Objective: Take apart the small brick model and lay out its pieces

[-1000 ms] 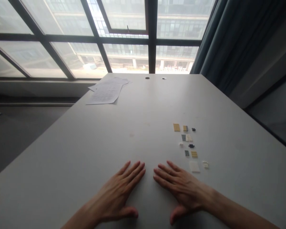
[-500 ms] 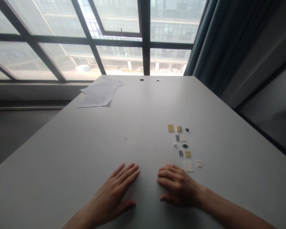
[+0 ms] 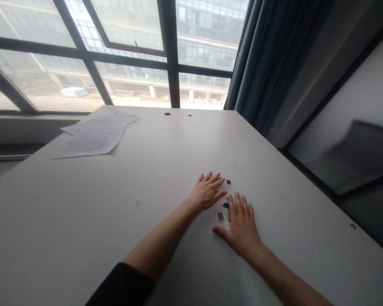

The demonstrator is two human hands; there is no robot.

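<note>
Small building pieces lie on the white table, partly covered by both hands. My left hand (image 3: 207,191) is spread over the upper left ones, fingers apart. Below it and to the right, my right hand (image 3: 241,223) is spread too, over the lower pieces. A small black piece (image 3: 228,182) shows beyond my left fingertips. Between the hands lies a black piece (image 3: 225,205), close to my right index finger. A grey piece (image 3: 220,216) sits above my right thumb, and part of a yellow piece (image 3: 228,216) shows beside it. What lies under the palms is hidden.
Printed papers (image 3: 95,138) lie on the table (image 3: 115,221) at the far left. Two small round holes are near the far edge, in front of the windows. A dark curtain (image 3: 274,55) hangs at the right. A small dark mark sits near the table's right edge.
My left hand has moved forward and right, onto the pieces. The right hand has unfolded its fingers and spread over the lower pieces. The view has turned somewhat to the right.
</note>
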